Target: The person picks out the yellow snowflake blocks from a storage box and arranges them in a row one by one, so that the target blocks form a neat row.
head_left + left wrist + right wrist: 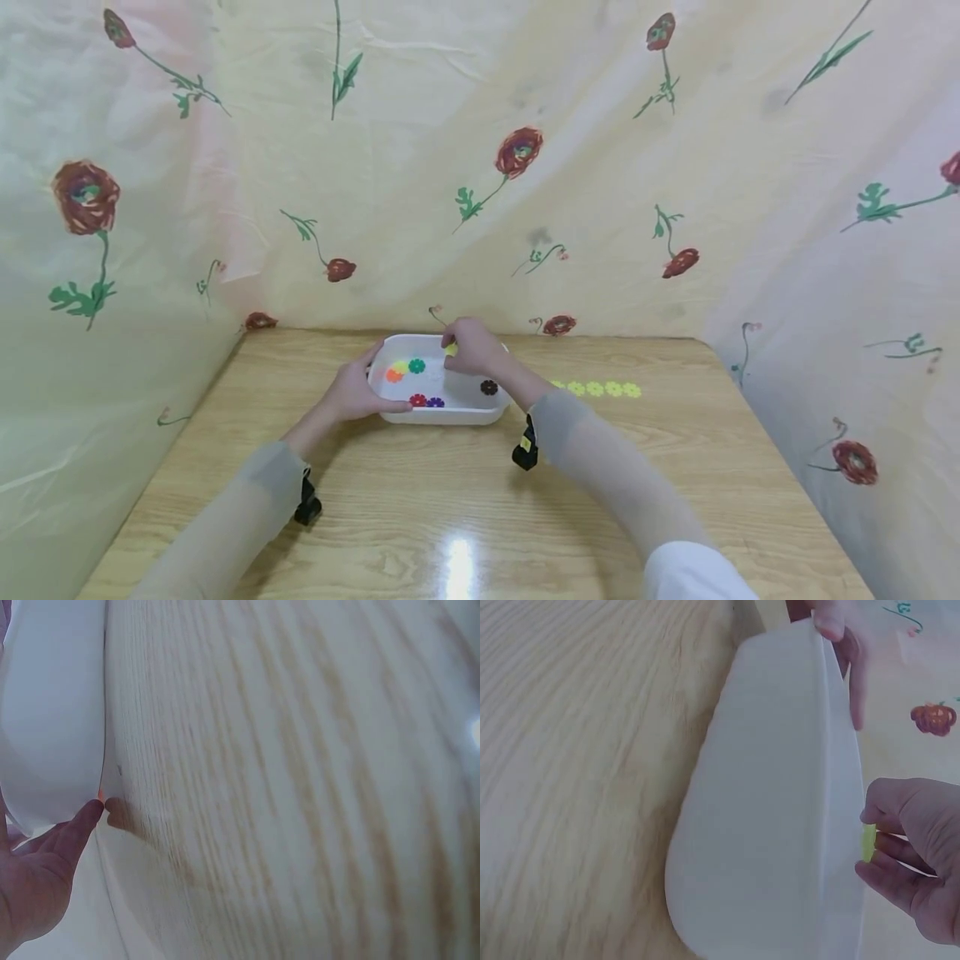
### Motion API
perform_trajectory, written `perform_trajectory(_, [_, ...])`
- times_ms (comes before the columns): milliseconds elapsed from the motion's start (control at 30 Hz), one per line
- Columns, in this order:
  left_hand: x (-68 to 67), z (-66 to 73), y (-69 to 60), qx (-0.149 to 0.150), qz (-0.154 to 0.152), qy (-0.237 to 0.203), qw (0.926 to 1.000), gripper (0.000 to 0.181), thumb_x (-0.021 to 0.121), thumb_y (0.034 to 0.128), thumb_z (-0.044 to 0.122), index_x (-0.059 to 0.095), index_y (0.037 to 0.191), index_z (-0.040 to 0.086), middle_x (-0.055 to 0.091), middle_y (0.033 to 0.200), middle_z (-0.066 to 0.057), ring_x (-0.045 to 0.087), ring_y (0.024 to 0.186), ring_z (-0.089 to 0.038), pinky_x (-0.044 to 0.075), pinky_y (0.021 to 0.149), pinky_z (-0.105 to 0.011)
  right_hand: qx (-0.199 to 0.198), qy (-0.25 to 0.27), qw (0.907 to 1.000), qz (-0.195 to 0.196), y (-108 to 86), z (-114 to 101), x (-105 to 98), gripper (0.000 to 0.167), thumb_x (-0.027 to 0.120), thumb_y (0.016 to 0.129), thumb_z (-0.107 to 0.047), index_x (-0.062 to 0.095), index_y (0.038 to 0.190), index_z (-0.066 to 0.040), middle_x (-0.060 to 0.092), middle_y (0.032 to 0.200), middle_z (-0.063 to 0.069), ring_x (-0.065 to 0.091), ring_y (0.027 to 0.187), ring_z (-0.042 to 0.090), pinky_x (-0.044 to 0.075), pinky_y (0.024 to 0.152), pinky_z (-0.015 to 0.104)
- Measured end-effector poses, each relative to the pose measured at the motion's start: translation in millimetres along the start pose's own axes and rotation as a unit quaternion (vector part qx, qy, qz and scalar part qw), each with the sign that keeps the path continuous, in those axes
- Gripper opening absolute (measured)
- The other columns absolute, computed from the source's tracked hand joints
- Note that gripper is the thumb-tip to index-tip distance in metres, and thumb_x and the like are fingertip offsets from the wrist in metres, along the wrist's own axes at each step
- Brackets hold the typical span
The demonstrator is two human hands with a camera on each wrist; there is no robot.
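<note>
My left hand [356, 392] grips the left end of a white plastic basin [442, 417], thumb over the near rim; the left wrist view shows its fingers against the wall [52, 712]. Above the basin's far right part, my right hand [474, 346] pinches a yellow flower-shaped disc [868, 841] between thumb and fingers. Inside the basin lie a green disc [417, 366], an orange one [394, 376] against a yellow one, a red disc [417, 401] beside a purple disc [435, 403], and a dark brown disc [489, 387].
Right of the basin, several yellow flower discs [595, 388] lie in a row on the wooden table [375, 500], the row's left end partly behind my right forearm. A flowered cloth [420, 167] hangs behind the table and along both sides.
</note>
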State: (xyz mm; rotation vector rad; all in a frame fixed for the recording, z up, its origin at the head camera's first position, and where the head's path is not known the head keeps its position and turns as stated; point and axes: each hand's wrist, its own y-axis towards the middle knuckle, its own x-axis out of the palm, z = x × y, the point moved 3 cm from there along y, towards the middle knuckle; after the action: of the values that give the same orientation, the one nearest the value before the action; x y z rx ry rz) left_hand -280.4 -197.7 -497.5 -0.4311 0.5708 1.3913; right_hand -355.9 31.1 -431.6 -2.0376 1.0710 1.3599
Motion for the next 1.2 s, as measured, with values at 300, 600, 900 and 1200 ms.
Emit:
perform_trajectory(300, [1.2, -2.5, -1.4, -0.007, 0.001, -0.008, 0.9999, 0.130, 0.100, 0.0712, 0.038, 0.021, 0.170, 0.007, 0.042, 0.167, -0.020, 0.050, 0.144, -0.038, 0.041, 0.122, -0.061, 0.002, 0.001, 0.9998, 0.018, -7.7, 16, -9, 0.030, 0.080, 0.085, -0.005, 0.076, 0.114, 0.001, 0.075, 0.115, 0.014, 0.068, 0.108, 0.029, 0.058, 0.100, 0.042])
perform_trajectory(600, [-0.4, -0.7, -1.7, -0.007, 0.000, -0.005, 1.0000, 0.131, 0.100, 0.0711, 0.038, 0.020, 0.170, 0.008, 0.041, 0.168, -0.021, 0.050, 0.146, -0.040, 0.041, 0.122, -0.061, -0.003, -0.021, 0.9988, 0.044, -13.0, 33, -20, 0.029, 0.077, 0.085, -0.006, 0.076, 0.113, 0.001, 0.078, 0.113, 0.016, 0.071, 0.109, 0.032, 0.058, 0.102, 0.044])
perform_trajectory(900, [-1.0, -0.7, 0.1, -0.008, -0.003, 0.001, 1.0000, 0.133, 0.100, 0.0712, 0.041, 0.019, 0.170, 0.006, 0.037, 0.170, -0.021, 0.048, 0.148, -0.040, 0.039, 0.123, -0.062, 0.004, -0.026, 0.9975, 0.065, -25.9, 56, -32, 0.028, 0.076, 0.085, -0.007, 0.076, 0.112, 0.001, 0.078, 0.109, 0.016, 0.072, 0.105, 0.033, 0.060, 0.098, 0.045])
perform_trajectory(1200, [0.1, -0.4, 0.6, -0.003, -0.004, -0.002, 1.0000, 0.132, 0.100, 0.0717, 0.041, 0.019, 0.171, 0.007, 0.040, 0.169, -0.020, 0.051, 0.144, -0.038, 0.042, 0.121, -0.061, 0.005, -0.043, 0.9955, 0.085, -43.8, 78, -40, 0.022, 0.076, 0.083, -0.010, 0.079, 0.103, -0.001, 0.078, 0.100, 0.015, 0.071, 0.095, 0.031, 0.059, 0.090, 0.046])
